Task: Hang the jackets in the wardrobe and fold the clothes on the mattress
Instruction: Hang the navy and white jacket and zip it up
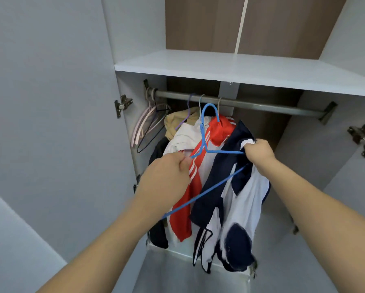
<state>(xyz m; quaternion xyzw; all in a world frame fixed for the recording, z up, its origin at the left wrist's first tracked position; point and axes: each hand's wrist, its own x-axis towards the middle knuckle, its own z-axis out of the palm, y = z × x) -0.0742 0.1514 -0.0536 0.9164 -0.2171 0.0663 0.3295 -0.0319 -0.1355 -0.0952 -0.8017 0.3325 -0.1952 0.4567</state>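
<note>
Both arms reached up into the open wardrobe [135, 39]. The left hand [168, 168] pinched one shoulder end of a blue hanger [203, 142], fingers curled tight. The right hand [258, 152], at about three o'clock from it, clenched the hanger's other end together with the navy-and-white jacket [238, 199], which drooped below. The hanger's hook sat just under the grey rail [262, 105], at twelve o'clock. Behind hung a red-and-white jacket [190, 187] and a tan garment [177, 121]; spare hangers [147, 123] clustered at ten o'clock. A white shelf [240, 68] ran overhead.

Pale grey walls [39, 102] flank a white shelf [230, 64] backed by brown panelling [198, 24].
</note>
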